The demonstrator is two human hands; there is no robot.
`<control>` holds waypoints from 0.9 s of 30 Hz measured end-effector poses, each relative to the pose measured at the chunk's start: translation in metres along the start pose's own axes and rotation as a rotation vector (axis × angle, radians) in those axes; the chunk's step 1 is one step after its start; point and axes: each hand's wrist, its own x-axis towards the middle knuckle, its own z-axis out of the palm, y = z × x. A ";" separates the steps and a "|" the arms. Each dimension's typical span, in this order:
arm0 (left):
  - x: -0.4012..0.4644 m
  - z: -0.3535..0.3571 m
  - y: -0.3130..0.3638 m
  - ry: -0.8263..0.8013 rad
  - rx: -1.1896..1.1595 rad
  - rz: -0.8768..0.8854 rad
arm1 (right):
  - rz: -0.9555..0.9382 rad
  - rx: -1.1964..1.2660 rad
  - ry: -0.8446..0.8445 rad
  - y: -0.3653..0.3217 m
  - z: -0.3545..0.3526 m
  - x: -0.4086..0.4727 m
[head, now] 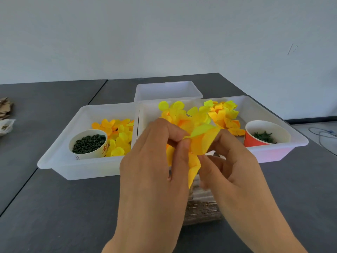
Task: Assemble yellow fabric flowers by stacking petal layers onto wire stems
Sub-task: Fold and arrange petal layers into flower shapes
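Yellow petal layers [202,143] pinched between left hand [155,161] and right hand [231,165], near white trays' [60,161] front rims.

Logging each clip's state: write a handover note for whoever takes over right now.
Left hand: pinching yellow petals over the table's near edge.
Right hand: fingers curled on the same petals from the other side.
Stem: not visible; cannot tell if one is threaded.
Supplies: left tray holds loose petals and a white cup of dark green bits; right tray holds petal piles and a red cup of green pieces. Back tray looks empty.
Done: no finished flower to be seen.
Left: finish this flower, then work through the piles.
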 end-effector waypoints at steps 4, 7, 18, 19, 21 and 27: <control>0.004 0.000 0.003 -0.007 0.036 0.055 | 0.150 0.256 -0.009 0.011 -0.012 0.008; 0.005 0.002 0.004 -0.057 0.043 0.098 | -0.005 0.150 -0.107 0.011 -0.008 0.003; -0.007 0.011 -0.002 0.109 -0.227 -0.074 | 0.108 -0.063 0.269 0.019 -0.014 0.003; -0.006 0.010 -0.004 0.157 -0.302 -0.129 | 0.135 -0.031 0.301 0.023 -0.015 0.004; -0.003 0.012 -0.007 0.205 -0.517 -0.309 | 0.173 0.021 0.354 0.029 -0.016 0.003; 0.003 0.019 -0.025 0.243 -1.090 -0.763 | 0.056 0.171 0.515 0.038 -0.028 -0.004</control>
